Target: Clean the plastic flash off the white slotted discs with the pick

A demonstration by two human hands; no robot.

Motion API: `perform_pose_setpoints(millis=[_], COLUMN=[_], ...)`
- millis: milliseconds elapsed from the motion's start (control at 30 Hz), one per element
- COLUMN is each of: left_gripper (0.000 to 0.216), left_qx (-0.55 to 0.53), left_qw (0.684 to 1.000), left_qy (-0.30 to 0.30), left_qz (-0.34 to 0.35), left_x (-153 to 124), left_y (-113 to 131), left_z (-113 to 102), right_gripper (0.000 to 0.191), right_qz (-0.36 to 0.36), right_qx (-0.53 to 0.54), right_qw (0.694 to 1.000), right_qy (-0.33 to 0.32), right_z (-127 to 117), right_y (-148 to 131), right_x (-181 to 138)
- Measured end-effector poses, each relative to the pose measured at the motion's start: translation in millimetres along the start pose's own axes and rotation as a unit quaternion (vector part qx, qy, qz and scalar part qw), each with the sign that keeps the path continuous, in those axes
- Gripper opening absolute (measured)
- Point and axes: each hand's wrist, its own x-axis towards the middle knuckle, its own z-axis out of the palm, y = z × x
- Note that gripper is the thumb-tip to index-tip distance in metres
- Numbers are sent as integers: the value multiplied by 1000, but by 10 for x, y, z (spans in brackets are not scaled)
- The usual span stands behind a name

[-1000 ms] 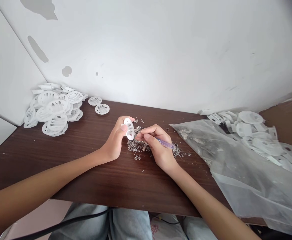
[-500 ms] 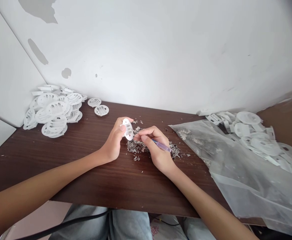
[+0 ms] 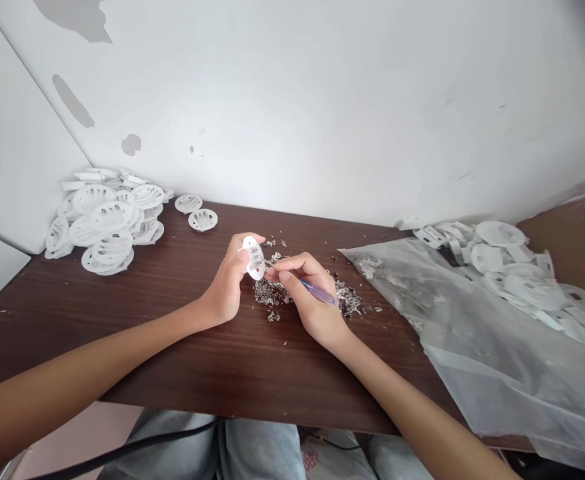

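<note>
My left hand (image 3: pixel 229 280) grips a white oval plastic plate with slots (image 3: pixel 253 258), held tilted up above the table, the thumb on its face. In my right hand (image 3: pixel 309 290) lies a slim tool with a see-through purple handle (image 3: pixel 321 291). Its handle rests across the palm, and the fingertips point at the plate's lower right edge. The tool's tip is too small to make out. Beneath both hands spreads a heap of small metal clips (image 3: pixel 272 292), partly covered by the right hand.
On the left is a pile of similar white slotted plates (image 3: pixel 112 217), with two plates (image 3: pixel 203 220) lying apart beside it. A clear plastic bag (image 3: pixel 472 347) lies at the right, and more white plastic parts (image 3: pixel 522 273) are heaped behind it. The dark wooden table (image 3: pixel 212 373) meets a white wall (image 3: pixel 322 113).
Both hands have shifted very slightly left with the plate and tool. The plate is turned a little more toward me, and the right fingertips stay close to its edge.
</note>
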Motion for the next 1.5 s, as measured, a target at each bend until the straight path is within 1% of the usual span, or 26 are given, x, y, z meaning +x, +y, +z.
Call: perform_pose_setpoints(millis=[200,300,433,600,800,900,1100,1267,1500], left_gripper=[48,46,44,42,40,42,44,45,47], left_qx=[-10,8,35,57,71,47,-39,-50,-52], left_qw=[1000,999,997,996,995,997,994,994,994], left_qy=[20,41,64,66,61,62,92,95,92], left_qz=[-4,5,20,26,20,6,-33,-29,-36], left_x=[-11,-13,-9,-2,-8,9,67,69,67], left_y=[20,10,-12,-52,-55,-29,24,33,29], left_z=[31,44,41,25,17,29,70,76,69], right_gripper=[22,24,21,14,18,20,22,25,22], right_qz=[5,10,12,-8,-11,-4,4,17,21], right_qx=[8,-2,4,-6,-22,-21,-11,8,17], right_qw=[1000,1000,1000,1000,1000,1000,1000,1000,1000], right_qy=[-10,-8,-11,-13,-14,-13,-13,-6,-5], right_z=[16,32,65,86,81,84,96,104,104], right_y=[13,35,57,76,90,83,89,98,103], right_x=[-9,-11,-5,7,16,20,17,0,-7])
